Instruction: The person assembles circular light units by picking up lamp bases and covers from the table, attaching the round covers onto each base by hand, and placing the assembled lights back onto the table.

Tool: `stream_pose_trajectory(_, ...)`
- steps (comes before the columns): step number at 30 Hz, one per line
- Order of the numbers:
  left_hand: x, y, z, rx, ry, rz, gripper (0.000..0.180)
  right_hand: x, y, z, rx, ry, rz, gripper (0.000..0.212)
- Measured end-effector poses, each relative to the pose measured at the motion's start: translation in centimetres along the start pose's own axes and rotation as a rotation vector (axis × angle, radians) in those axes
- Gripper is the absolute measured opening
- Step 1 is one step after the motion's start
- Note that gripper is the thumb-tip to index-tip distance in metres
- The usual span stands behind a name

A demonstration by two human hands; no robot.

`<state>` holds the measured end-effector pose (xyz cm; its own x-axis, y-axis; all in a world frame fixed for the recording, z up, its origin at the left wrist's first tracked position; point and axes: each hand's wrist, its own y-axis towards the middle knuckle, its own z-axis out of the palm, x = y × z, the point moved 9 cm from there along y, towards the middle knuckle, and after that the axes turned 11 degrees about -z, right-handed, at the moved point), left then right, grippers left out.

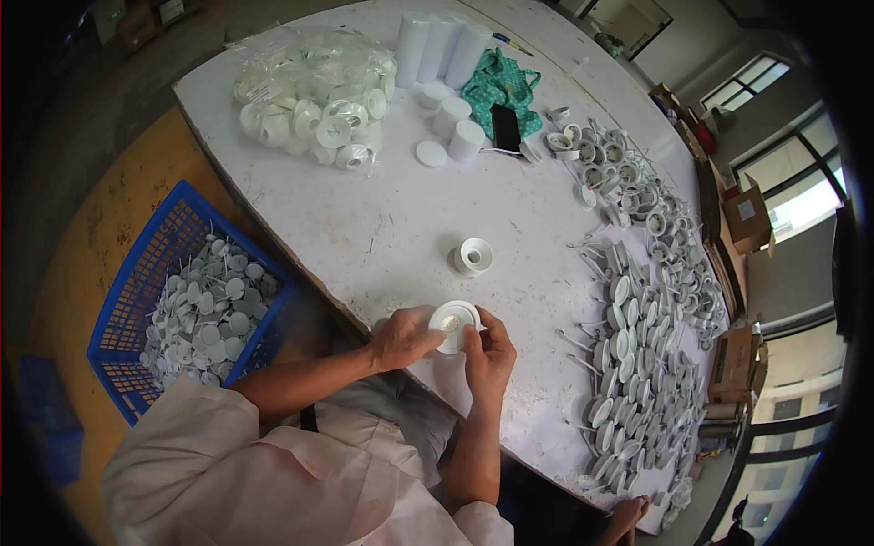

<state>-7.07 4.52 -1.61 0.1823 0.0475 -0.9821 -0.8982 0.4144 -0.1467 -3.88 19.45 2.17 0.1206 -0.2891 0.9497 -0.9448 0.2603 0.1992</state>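
Both my hands hold a round white light housing (446,318) above the near edge of the table. On its left side, my left hand (407,338) is closed, with the thumb near the pale round piece inside. My right hand (489,350) grips the right side, thumb resting over the rim. The inner piece is partly covered by my fingers, so its details cannot be made out. Just beyond my hands stands a second white cup-shaped housing (473,257), with a smaller ring visible inside it.
A blue basket (150,238) of small white discs (205,309) sits left. Rows of round light parts with wires (628,364) cover the right side. Farther back are a clear bag of white housings (314,100), white cylinders (442,50), a green cloth (496,82), a phone (505,127) and another person's hand (628,516) lower right.
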Motion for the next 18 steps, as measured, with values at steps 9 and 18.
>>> stream_pose_trajectory(9,0.5,-0.2,0.5,0.038,0.094,-0.147,0.032,1.0,-0.5,-0.1,-0.064,-0.103,-0.116,0.018)
stream_pose_trajectory(18,1.6,0.0,1.3,0.124,0.021,-0.185,0.031,-0.5,-1.2,-0.7,-0.127,-0.062,-0.111,0.016)
